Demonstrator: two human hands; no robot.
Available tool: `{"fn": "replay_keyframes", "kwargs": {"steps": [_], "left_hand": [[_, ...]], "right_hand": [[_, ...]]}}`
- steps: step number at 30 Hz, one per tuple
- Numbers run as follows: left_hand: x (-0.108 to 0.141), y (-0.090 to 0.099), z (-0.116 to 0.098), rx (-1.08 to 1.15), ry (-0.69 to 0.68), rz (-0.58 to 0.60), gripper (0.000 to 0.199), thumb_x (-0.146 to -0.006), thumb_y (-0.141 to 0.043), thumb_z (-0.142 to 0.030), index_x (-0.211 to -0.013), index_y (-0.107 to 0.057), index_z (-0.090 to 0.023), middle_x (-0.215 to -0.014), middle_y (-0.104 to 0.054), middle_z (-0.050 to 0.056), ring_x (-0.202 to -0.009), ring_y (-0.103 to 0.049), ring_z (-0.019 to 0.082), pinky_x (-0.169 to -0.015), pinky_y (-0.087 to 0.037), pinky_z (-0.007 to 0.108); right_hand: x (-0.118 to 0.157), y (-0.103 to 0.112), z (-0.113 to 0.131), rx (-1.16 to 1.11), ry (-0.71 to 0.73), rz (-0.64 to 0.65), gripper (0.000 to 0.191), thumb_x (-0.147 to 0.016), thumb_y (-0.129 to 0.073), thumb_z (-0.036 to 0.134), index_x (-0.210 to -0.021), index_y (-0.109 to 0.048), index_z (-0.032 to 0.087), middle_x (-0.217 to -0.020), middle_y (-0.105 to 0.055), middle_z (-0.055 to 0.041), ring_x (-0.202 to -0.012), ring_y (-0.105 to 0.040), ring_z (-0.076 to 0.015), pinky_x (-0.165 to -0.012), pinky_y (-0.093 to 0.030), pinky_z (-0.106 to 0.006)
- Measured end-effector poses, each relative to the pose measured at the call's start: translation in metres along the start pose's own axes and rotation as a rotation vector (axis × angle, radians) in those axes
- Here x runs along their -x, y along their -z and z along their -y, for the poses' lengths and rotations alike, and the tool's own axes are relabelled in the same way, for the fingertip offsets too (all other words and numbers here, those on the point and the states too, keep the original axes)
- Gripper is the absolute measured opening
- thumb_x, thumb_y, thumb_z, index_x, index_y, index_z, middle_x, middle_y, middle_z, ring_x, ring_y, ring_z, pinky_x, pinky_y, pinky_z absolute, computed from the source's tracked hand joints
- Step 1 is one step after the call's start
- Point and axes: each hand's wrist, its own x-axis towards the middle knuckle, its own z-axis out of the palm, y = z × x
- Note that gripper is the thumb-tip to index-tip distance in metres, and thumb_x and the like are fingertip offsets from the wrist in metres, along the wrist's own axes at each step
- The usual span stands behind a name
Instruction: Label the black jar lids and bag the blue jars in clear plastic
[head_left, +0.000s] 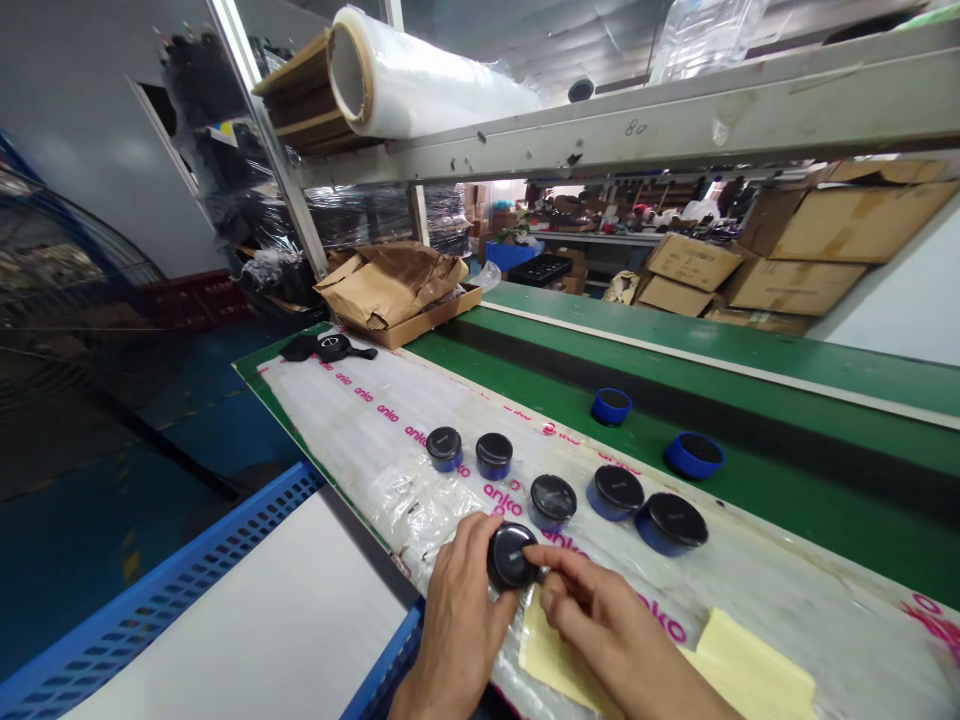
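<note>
My left hand [460, 610] is wrapped round a round black-topped piece [510, 555], its glossy face turned up. A small pale mark shows on that face. The index finger of my right hand [592, 615] touches the face from the right, with the other fingers curled in; whether something small is pinched there is hidden. Beyond my hands, several similar round pieces with black tops and blue sides stand in a loose row, such as this one [553, 502] and a larger one [672, 523]. Yellow sheets [750, 665] lie under and beside my right hand.
The bench [337, 400] is covered in plastic printed with pink lettering. Two blue rings with dark centres [694, 456] sit on the green belt [810, 500]. A cardboard tray [427, 325] and black item [334, 347] lie far left. A blue crate [150, 605] stands at lower left.
</note>
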Motion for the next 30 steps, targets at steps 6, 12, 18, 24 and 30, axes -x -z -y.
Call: {"fn": "replay_keyframes", "kwargs": {"steps": [6,12,18,24,30], "left_hand": [[0.000,0.001,0.002,-0.008,-0.003,0.002,0.065,-0.079,-0.059,-0.003,-0.134,-0.041,-0.033,-0.137,-0.049,0.004,-0.127,-0.049,0.023,-0.107,-0.043,0.045],[-0.001,0.001,0.000,-0.001,-0.017,-0.011,0.065,-0.077,-0.059,-0.002,-0.133,-0.043,-0.032,-0.136,-0.050,0.003,-0.127,-0.050,0.023,-0.107,-0.043,0.044],[0.000,0.001,0.002,0.021,0.006,-0.004,0.063,-0.078,-0.059,-0.004,-0.133,-0.044,-0.031,-0.135,-0.051,0.005,-0.125,-0.051,0.024,-0.106,-0.044,0.045],[-0.002,0.004,0.001,0.006,0.001,0.005,0.061,-0.078,-0.060,-0.006,-0.132,-0.045,-0.030,-0.135,-0.053,0.005,-0.125,-0.052,0.025,-0.106,-0.045,0.046],[-0.006,0.006,-0.002,-0.005,0.007,0.009,0.056,-0.080,-0.061,-0.008,-0.131,-0.047,-0.027,-0.132,-0.055,0.008,-0.123,-0.054,0.026,-0.105,-0.046,0.048]], "right_hand": [[0.003,-0.001,0.000,0.372,0.170,-0.031,0.039,-0.094,-0.042,0.033,-0.122,-0.064,0.016,-0.074,-0.066,-0.0013,-0.065,-0.063,-0.0200,-0.060,-0.042,-0.029],[0.010,-0.001,-0.006,0.644,0.298,-0.211,0.043,-0.097,-0.038,0.026,-0.135,-0.055,0.018,-0.083,-0.073,-0.0042,-0.069,-0.071,-0.0231,-0.060,-0.050,-0.031],[0.008,0.001,0.006,0.877,0.744,-0.198,0.025,-0.092,-0.044,0.012,-0.110,-0.058,0.021,-0.116,-0.072,-0.0093,-0.105,-0.067,-0.0261,-0.083,-0.057,-0.035],[0.004,-0.005,0.000,1.136,0.830,-0.279,0.028,-0.086,-0.043,0.005,-0.107,-0.056,0.019,-0.121,-0.071,-0.0092,-0.108,-0.064,-0.0327,-0.080,-0.052,-0.041],[0.004,-0.005,0.002,1.175,0.846,-0.299,0.027,-0.085,-0.043,0.005,-0.105,-0.057,0.018,-0.124,-0.070,-0.0076,-0.113,-0.060,-0.0319,-0.087,-0.045,-0.040]]}}
